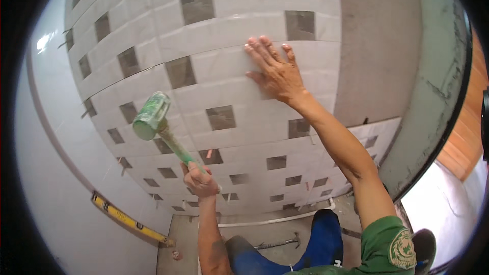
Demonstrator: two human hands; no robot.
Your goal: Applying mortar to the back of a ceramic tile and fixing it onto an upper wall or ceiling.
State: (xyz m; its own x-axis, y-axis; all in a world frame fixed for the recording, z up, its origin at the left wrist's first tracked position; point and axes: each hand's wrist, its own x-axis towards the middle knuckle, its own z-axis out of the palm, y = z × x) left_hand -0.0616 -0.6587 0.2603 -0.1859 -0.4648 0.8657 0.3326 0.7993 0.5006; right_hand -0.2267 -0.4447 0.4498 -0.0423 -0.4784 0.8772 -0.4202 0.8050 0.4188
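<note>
My left hand [200,178] is wrapped round the handle of a green rubber mallet [153,114]. The mallet's worn, whitish-smeared head is raised to the upper left, in front of the tiled wall [229,76]. Higher up and to the right, my right hand [277,74] lies against the pale tiles with its fingers spread and nothing in it. A dark square of the tile pattern [300,25] is just above and right of its fingertips. The tiles are whitish with scattered grey-brown squares. Small spacers, one of them pink [209,153], stick out of the joints.
A yellow spirit level [130,220] leans at the lower left, by the pale side wall [56,147]. On the floor lie a claw hammer [279,243] and a white pipe [265,221] along the wall's foot. Bare grey wall [379,46] borders the tiles at right, then a door opening.
</note>
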